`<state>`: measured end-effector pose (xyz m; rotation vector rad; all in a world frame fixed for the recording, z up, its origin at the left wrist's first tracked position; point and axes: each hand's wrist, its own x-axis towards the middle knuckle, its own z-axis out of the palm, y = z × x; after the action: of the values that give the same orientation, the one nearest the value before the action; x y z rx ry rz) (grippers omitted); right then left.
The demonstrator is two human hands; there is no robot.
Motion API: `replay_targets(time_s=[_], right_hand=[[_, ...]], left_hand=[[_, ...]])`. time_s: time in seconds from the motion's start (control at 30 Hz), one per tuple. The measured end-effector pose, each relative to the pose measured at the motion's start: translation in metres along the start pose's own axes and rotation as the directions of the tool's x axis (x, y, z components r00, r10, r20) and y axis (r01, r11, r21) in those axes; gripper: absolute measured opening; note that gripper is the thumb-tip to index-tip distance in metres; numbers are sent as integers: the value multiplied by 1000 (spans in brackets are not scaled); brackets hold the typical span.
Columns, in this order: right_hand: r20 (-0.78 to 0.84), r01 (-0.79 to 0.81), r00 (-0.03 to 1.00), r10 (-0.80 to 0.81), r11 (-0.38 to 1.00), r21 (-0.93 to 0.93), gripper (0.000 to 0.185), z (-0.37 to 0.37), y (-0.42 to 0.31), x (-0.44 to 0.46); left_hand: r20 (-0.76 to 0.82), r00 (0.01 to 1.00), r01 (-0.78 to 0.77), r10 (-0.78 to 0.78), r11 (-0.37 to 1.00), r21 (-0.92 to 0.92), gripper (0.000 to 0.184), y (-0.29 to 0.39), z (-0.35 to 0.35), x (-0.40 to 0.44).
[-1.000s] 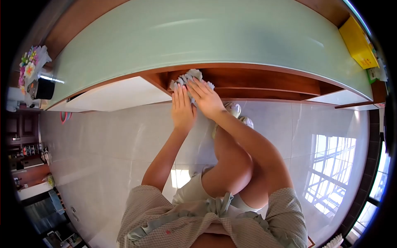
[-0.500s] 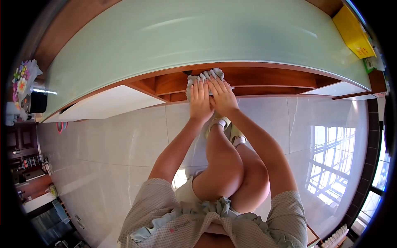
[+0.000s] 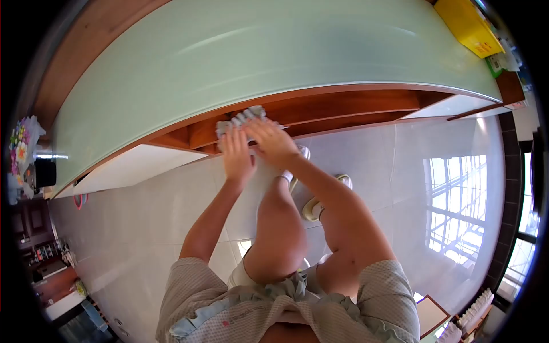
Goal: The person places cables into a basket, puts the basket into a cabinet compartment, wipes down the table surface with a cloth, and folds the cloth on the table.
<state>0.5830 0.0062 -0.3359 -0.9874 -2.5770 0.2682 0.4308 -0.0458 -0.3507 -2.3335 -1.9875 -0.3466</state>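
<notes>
A crumpled grey cloth [image 3: 243, 116] lies at the left part of the open wooden shelf [image 3: 349, 105], below the pale green glass top. My left hand [image 3: 238, 157] presses flat on the cloth's lower left, its fingers stretched forward. Beside it, my right hand [image 3: 271, 140] rests on the cloth's right side with fingers extended and slightly blurred. The two hands are close together, and much of the cloth is hidden beneath them.
The green glass top [image 3: 229, 63] curves across the view. A yellow bin [image 3: 469, 28] stands at its right end, and flowers [image 3: 22, 146] beside a black container [image 3: 44, 172] at its left. My legs and shoes are below the shelf.
Both hands and the cloth first moved right along the shelf, then back left. The view has shifted, and my feet have moved farther apart.
</notes>
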Motion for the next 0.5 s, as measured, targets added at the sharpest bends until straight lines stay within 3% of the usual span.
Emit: replay_targets(time_s=[0.1, 0.17, 0.3, 0.37, 0.5], right_hand=[[42, -179, 982, 183, 980, -86, 63, -38, 46, -41], [-109, -291, 954, 278, 948, -126, 62, -41, 77, -65], [-227, -433, 889, 398, 892, -130, 55, -35, 74, -63], [-149, -369, 917, 369, 929, 25, 54, -28, 63, -44], [-246, -307, 920, 306, 951, 34, 50, -5, 47, -12]], left_hand=[[-72, 988, -145, 134, 974, -172, 70, 67, 10, 32], [-147, 961, -267, 236, 931, -251, 66, 101, 19, 54], [-161, 964, -233, 210, 962, -143, 57, 108, 17, 75], [-157, 980, -131, 123, 990, -43, 51, 86, 22, 71], [-81, 995, -61, 65, 997, 47, 51, 47, 19, 63]])
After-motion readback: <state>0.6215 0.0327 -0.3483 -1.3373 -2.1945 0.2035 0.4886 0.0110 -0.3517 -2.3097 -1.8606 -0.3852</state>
